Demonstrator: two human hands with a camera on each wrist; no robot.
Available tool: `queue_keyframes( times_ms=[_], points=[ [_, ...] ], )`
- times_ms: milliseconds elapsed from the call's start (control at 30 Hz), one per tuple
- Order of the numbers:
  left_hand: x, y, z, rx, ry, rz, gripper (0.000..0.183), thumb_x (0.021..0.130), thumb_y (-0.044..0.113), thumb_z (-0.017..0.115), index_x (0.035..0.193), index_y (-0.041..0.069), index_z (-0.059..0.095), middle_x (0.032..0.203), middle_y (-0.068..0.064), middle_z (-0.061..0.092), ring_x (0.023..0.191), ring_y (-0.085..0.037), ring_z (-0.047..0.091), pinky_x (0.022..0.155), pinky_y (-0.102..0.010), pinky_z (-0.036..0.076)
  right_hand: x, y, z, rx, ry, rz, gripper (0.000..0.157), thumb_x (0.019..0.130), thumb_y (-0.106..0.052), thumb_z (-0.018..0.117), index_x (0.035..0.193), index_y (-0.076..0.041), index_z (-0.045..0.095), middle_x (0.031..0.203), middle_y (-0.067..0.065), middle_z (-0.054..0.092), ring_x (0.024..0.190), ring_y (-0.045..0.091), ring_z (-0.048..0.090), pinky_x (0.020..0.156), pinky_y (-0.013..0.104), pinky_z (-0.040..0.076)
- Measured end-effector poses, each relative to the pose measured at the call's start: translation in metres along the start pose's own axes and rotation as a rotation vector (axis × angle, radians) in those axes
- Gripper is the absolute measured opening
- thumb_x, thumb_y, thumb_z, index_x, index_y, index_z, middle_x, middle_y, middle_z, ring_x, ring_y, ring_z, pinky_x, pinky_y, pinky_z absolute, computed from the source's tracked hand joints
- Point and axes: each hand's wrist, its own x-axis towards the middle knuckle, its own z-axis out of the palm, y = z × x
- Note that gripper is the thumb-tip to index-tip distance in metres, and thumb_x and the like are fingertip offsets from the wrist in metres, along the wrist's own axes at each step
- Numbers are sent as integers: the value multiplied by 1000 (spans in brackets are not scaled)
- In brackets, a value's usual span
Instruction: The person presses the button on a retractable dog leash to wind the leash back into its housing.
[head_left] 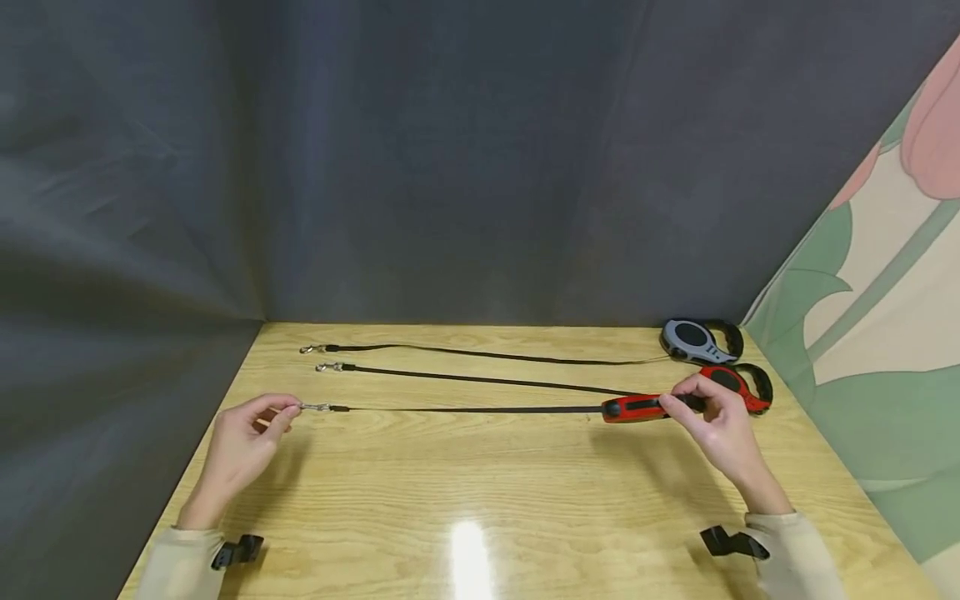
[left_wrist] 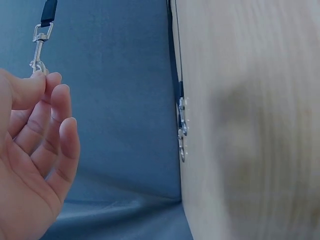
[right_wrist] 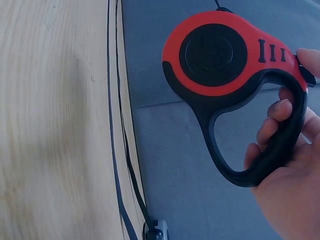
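Left hand [head_left: 243, 442] had its grip pinched on the metal clip [left_wrist: 38, 49], right hand [head_left: 718, 429] clamped round the handle of the held red reel [head_left: 630, 408], both nearer the person than the grey reel [head_left: 688, 337], presumably so the strap [head_left: 510, 410] ran taut. Second red reel [head_left: 738, 387] lay on the tabletop [head_left: 360, 492] just in front of the grey reel.

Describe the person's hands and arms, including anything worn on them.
The left hand and right hand are ungloved. The left sleeve and right sleeve are long, plain and pale cream. A small black bracket juts inward near each cuff.
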Motion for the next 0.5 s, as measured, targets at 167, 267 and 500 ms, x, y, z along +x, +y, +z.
queue_keyframes(
  times_ms=[167, 267, 500],
  points=[
    [4, 3, 3, -5, -20, -4, 6, 98, 6, 76, 100, 9, 81, 86, -7, 79, 69, 3, 65, 62, -16, 50, 0, -3, 1, 0, 0, 1, 11, 93, 8, 73, 92, -3, 69, 85, -14, 67, 78, 5, 57, 69, 25, 42],
    [5, 5, 5, -7, -32, 0, 7, 98, 5, 75, 101, 8, 81, 87, -8, 79, 69, 0, 66, 63, -16, 50, 2, -5, 0, 2, -2, -3, 12, 92, 8, 73, 92, -3, 69, 85, -15, 67, 75, 4, 55, 65, 27, 40],
    [13, 8, 6, -8, -56, 36, 8, 100, 7, 74, 103, 8, 81, 88, -8, 79, 69, -1, 67, 64, -15, 50, 3, -5, 1, 9, 3, -9, 14, 93, 9, 72, 91, -4, 68, 84, -15, 67, 76, 4, 57, 66, 26, 41]
  ],
)
